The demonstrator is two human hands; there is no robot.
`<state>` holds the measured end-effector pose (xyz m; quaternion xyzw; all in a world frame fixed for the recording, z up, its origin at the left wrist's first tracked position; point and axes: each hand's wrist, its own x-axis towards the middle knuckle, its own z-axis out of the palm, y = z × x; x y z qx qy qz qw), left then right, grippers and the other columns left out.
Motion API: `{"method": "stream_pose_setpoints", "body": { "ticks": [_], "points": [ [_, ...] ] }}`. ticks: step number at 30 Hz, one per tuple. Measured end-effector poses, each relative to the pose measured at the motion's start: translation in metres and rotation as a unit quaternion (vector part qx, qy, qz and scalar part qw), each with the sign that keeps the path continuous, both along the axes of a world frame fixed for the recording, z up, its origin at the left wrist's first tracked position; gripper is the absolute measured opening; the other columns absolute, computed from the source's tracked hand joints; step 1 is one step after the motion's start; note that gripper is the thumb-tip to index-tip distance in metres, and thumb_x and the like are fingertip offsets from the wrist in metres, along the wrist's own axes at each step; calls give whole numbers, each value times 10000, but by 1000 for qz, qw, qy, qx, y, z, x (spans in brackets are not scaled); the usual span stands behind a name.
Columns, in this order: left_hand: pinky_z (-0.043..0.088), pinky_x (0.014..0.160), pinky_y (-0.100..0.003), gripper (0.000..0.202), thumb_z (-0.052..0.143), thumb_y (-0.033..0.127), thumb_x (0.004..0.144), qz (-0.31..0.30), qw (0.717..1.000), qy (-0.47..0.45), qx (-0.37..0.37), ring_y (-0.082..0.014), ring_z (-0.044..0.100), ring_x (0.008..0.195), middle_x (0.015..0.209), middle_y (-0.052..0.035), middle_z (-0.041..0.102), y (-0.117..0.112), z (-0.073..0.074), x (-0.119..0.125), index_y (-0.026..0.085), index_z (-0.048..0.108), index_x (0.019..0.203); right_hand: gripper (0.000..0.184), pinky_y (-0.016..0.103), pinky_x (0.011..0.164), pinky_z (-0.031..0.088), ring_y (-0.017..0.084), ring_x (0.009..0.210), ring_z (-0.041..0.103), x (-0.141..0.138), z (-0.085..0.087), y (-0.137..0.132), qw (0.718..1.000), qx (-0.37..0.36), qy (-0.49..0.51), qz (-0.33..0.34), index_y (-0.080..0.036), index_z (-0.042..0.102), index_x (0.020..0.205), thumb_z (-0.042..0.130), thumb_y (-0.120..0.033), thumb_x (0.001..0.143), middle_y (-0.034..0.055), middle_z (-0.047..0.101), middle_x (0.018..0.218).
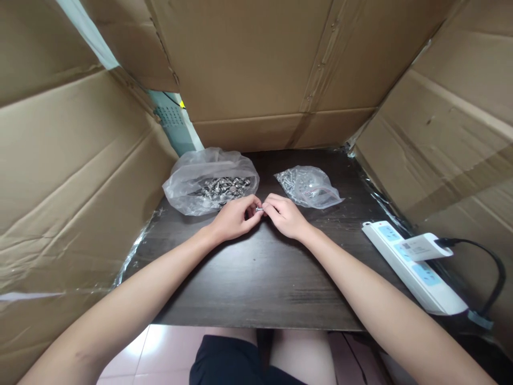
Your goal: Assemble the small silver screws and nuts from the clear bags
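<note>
My left hand (237, 218) and my right hand (285, 215) meet over the middle of the dark table. Between their fingertips shows a small shiny metal screw (259, 209). The left thumb and fingers pinch around it, and the right fingertips close on its other end. Part of it is covered by the fingers. Just beyond my left hand, a clear plastic bag (180, 184) lies open with many small metal fasteners (227, 188) inside. Past my right hand is a smaller zip bag (320, 198) of silvery screws (292, 181).
Cardboard walls (260, 69) enclose the table (248, 283) at the back and both sides. A white power strip (417, 270) lies along the right side, with a white adapter (422, 247) and black cable (497, 267). The table's front edge is above my lap.
</note>
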<state>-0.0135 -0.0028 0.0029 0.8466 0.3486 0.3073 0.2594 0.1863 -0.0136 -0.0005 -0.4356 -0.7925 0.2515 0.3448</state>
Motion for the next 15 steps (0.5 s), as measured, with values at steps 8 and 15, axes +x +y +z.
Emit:
{"method": "stream_pose_setpoints", "body": {
  "ticks": [8, 15],
  "points": [
    [465, 639, -247, 128, 597, 293, 922, -1, 1000, 0, -3, -132, 614, 675, 795, -1, 674, 0, 0, 0, 184, 615, 987, 230, 320, 730, 401, 174, 763, 544, 2, 0, 1, 1000, 4, 9, 22, -202, 524, 698, 509, -185, 927, 25, 568, 793],
    [463, 638, -235, 123, 603, 280, 916, -4, 1000, -4, -9, -127, 613, 679, 792, 4, 669, 0, 0, 0, 183, 616, 990, 237, 314, 724, 402, 171, 760, 540, 1, -3, 1, 1000, 20, -6, 16, -202, 530, 695, 519, -181, 931, 23, 573, 782]
  ]
}}
